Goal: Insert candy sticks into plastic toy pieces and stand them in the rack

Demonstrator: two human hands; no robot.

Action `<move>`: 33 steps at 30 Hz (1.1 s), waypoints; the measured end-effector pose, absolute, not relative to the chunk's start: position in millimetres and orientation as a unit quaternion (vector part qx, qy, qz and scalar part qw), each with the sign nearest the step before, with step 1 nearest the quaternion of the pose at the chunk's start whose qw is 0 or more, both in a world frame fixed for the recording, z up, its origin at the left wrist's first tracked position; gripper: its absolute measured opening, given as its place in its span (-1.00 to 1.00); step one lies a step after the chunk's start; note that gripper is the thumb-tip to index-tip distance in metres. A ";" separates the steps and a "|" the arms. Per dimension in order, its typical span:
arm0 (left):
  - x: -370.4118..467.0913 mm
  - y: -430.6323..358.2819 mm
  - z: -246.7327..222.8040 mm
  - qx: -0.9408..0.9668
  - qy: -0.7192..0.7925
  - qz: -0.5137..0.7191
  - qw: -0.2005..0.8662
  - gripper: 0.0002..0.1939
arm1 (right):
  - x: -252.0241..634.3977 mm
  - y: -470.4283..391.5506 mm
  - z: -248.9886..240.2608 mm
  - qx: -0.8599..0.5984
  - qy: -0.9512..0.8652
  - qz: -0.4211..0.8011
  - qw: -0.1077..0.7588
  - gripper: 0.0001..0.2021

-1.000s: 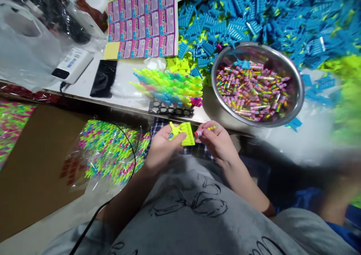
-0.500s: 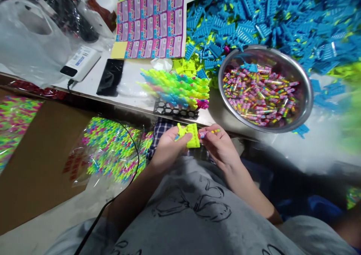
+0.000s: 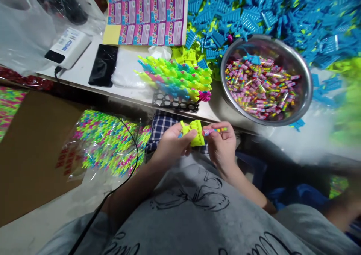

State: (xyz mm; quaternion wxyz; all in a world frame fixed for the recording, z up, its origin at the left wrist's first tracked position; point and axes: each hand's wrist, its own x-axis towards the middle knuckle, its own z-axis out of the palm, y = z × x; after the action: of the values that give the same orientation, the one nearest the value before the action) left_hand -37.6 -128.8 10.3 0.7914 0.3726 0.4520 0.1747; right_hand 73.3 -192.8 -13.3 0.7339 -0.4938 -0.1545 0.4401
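Observation:
Between the thumb and fingers of my left hand (image 3: 176, 142) is a yellow plastic toy piece (image 3: 197, 133), its wide ribbed end facing right. A bit of blue shows beside it near my fingertips. My right hand (image 3: 224, 144) pinches a small candy tube (image 3: 210, 131) with a pink label and coloured candies at its right end. The tube's left end is at the edge of the yellow piece; whether it enters it I cannot tell. Both hands are over my lap, in front of the table edge.
A steel bowl (image 3: 309, 93) of candy tubes stands right, before a heap of blue plastic pieces (image 3: 225, 12). Bright toy sticks (image 3: 177, 78) rest on a black perforated tray (image 3: 169, 103). A label sheet (image 3: 146, 16), phone (image 3: 103, 65) and power bank (image 3: 67, 48) are left.
My right hand has shifted slightly right and its fingers have curled more around the candy tube. The tube now lies level with the yellow piece's edge. The camera view has shifted a little.

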 end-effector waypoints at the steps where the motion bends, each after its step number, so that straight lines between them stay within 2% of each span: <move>1: -37.4 -130.2 10.7 0.373 0.451 0.172 0.792 -0.77 | 72.3 -193.7 -13.4 -0.501 -0.157 0.428 0.736 -0.79; 11: -35.7 -140.4 17.0 0.388 0.417 0.165 0.805 -0.74 | 72.5 -198.5 -10.3 -0.522 -0.215 0.334 0.755 -0.79; 17: -37.2 -139.9 25.8 0.411 0.426 0.164 0.789 -0.76 | 78.7 -202.0 -5.5 -0.549 -0.260 0.316 0.729 -0.78; 22: -38.0 -138.2 19.9 0.418 0.428 0.178 0.782 -0.76 | 82.4 -200.3 -9.6 -0.571 -0.254 0.362 0.692 -0.78; 27: -34.6 -141.3 13.0 0.376 0.405 0.170 0.816 -0.77 | 79.5 -197.0 -16.7 -0.531 -0.170 0.443 0.702 -0.68; 33: -33.1 -137.8 6.4 0.346 0.389 0.206 0.828 -0.78 | 76.8 -189.1 -8.0 -0.519 -0.142 0.446 0.715 -0.69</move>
State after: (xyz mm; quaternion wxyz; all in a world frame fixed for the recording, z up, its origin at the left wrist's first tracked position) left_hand -33.1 -137.8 6.4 0.8285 0.3465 0.3886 0.2063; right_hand 76.8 -189.1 -8.0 0.7154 -0.5185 -0.1416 0.4465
